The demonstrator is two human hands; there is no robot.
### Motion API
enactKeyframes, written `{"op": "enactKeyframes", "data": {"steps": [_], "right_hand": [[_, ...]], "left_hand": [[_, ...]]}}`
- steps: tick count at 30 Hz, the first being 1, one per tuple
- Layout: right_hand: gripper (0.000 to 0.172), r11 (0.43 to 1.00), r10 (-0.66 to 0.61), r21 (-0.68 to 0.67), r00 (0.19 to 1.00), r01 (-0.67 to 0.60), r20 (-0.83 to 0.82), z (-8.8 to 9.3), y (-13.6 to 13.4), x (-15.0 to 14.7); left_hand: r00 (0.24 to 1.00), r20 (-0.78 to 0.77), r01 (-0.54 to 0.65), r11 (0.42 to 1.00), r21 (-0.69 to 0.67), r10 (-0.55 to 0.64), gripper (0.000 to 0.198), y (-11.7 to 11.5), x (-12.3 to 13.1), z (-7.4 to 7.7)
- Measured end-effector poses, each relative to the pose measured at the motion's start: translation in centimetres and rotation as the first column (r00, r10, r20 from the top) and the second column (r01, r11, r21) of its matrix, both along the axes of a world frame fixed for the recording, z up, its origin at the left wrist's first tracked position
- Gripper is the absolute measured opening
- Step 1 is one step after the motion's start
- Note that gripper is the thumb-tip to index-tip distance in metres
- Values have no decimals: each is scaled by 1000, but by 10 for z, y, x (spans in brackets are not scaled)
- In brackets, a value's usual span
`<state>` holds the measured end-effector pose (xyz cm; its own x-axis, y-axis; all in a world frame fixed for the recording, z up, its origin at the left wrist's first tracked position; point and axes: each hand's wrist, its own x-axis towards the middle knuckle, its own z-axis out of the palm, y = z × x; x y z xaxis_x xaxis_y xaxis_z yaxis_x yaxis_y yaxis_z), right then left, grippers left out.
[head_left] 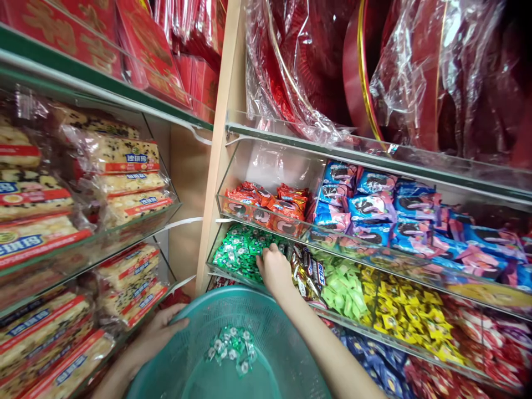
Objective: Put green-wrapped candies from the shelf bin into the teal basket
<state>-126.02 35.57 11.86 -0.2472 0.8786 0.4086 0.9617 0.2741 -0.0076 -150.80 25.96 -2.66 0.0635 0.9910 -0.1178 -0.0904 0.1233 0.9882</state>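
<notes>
A green plastic mesh basket (199, 310) is held tilted in front of me. My left hand (164, 328) grips its left rim. On the basket's bottom lies a small heap of green-wrapped candies (233, 349). My right hand (274, 270) reaches over the far rim into a clear shelf bin, fingers curled down at the green-wrapped candies (241, 252) there. Its fingertips are partly hidden, so I cannot tell what sits between them. Just right of that hand are brown-wrapped chocolate bars (310, 271) in the same shelf row.
Right of the bars are light green candies (343, 285) and yellow candies (407, 307). Above sit red packets (270, 202) and blue packets (369, 205) behind a glass front edge. A wooden upright (214, 166) divides these shelves from packaged pastries (128, 166) on the left.
</notes>
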Motion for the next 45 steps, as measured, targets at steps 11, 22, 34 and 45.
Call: {"op": "enactKeyframes", "data": {"steps": [11, 22, 34, 45], "right_hand": [[28, 989, -74, -128, 997, 75, 10, -1, 16, -3], [28, 999, 38, -27, 986, -43, -160, 1, 1, 4], [20, 719, 79, -219, 390, -660, -917, -36, -29, 24], [17, 694, 410, -459, 829, -554, -380, -86, -50, 29]], "left_hand": [[1000, 16, -7, 1000, -2, 7, 50, -2, 0, 1], [999, 52, -12, 999, -49, 15, 53, -4, 6, 8], [999, 49, -15, 997, -69, 18, 45, -5, 6, 13], [999, 48, -2, 998, -67, 5, 49, -7, 6, 11]]}}
